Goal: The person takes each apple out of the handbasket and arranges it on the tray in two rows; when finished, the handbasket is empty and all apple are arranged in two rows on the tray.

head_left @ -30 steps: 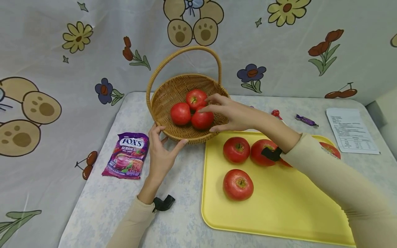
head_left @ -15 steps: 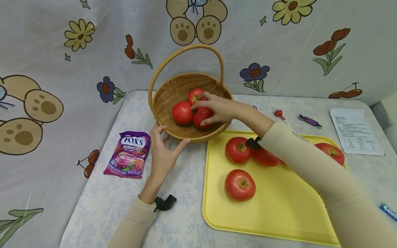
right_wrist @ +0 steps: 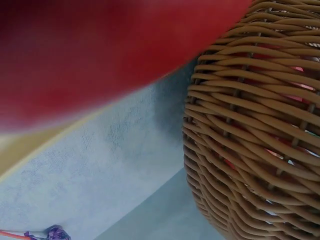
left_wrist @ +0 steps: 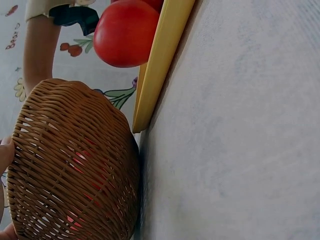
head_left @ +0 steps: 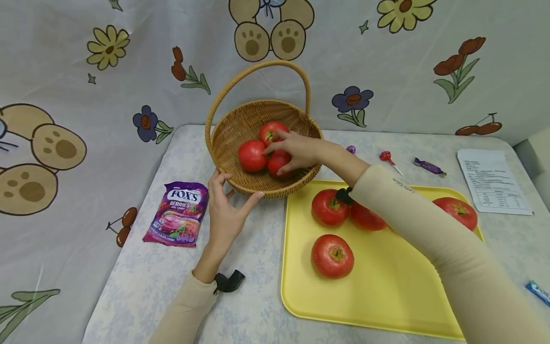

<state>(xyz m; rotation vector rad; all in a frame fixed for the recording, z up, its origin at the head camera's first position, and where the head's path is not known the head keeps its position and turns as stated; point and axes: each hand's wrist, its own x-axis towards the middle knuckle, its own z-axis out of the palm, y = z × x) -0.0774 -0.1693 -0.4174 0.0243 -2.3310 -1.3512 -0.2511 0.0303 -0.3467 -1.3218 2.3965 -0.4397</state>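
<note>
A round wicker basket with a tall handle stands tilted toward me, holding three red apples. My left hand grips its front-left rim, fingers over the edge and thumb spread along the outside; in the left wrist view fingertips show at the rim. Inside the basket, my right hand curls its fingers and thumb round the front-right apple, partly hiding it. The left apple and the back apple sit against it. Red seen through the weave marks the apples in both wrist views.
A yellow tray with several apples lies right of the basket, under my right forearm. A purple candy bag is at left. Behind the tray are a red lollipop, a purple wrapped candy and a printed white packet.
My right hand has moved left and down from hovering open over the apples to closing round the front-right one. The left hand and basket stay in place.
</note>
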